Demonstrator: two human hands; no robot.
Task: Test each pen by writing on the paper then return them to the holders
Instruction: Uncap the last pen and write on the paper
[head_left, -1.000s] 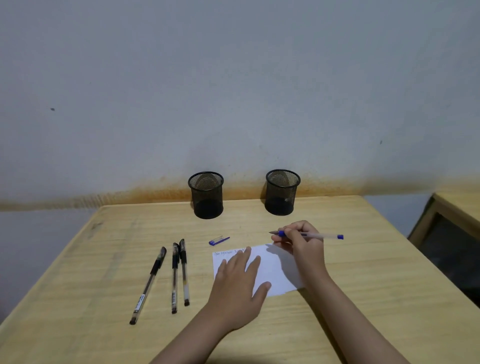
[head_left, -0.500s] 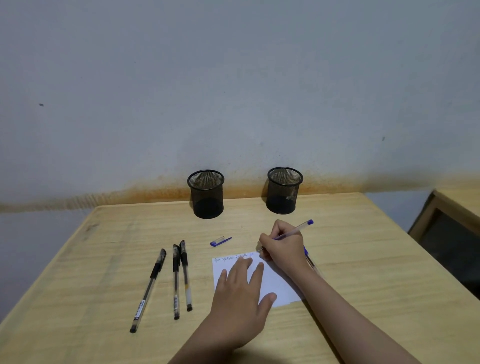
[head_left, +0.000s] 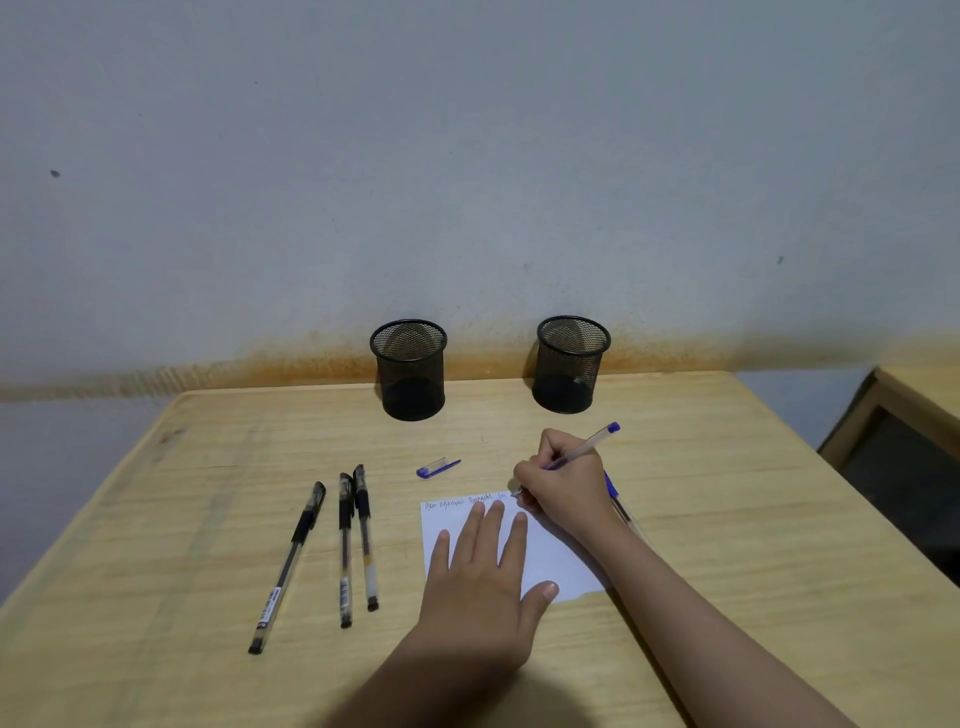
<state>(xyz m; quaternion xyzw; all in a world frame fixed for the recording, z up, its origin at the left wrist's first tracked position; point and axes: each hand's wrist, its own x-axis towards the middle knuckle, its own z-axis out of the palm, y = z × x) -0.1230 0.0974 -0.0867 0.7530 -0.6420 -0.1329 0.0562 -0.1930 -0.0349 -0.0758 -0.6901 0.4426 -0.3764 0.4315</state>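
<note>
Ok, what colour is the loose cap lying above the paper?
Blue with a clear body; the cap shows best in the head view, on the table between the holders and the paper.

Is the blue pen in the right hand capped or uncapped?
Uncapped. The blue pen in the right hand has its tip down on the paper, and a blue cap lies apart on the table.

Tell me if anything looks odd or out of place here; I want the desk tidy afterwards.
Little stands out. A loose blue cap lies alone on the table, above the paper, while the right hand writes with its pen. Both holders stand upright. The wall shows a rusty stain.
</note>
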